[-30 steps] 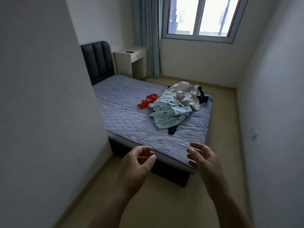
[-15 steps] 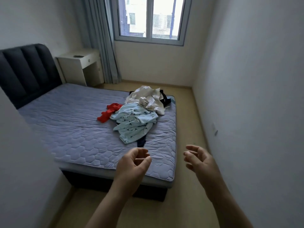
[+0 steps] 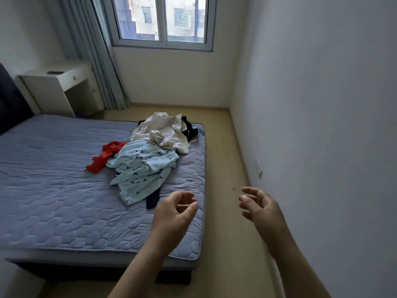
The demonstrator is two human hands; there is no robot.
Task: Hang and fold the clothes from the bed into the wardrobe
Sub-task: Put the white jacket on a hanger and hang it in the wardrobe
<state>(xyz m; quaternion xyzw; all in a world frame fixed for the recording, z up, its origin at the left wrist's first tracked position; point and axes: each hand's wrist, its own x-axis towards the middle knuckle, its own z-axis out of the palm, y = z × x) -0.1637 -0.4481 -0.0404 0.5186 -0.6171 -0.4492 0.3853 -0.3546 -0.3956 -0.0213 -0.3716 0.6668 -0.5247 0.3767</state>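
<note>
1. The left hand hung in the air over the near right corner of the bed, fingers loosely curled, thumb near the fingertips, holding nothing.
2. The right hand was level with it, off the bed's edge and above the floor. Its fingers were relaxed and half bent, and it gripped nothing.
3. Just beyond the left hand lay a dark navy garment, poking out from under a light blue patterned garment.
4. Farther out in the same heap, a red garment lay to the left of the blue one. A white garment lay behind it, and a black garment sat at the pile's far right edge. All of them rested on the bed.
5. Far to the left of both hands stood a dark headboard, with a white desk beside it.
6. Beyond the desk hung a grey-blue curtain next to a window.
7. A pale wall ran close along the right hand's outer side.
</note>
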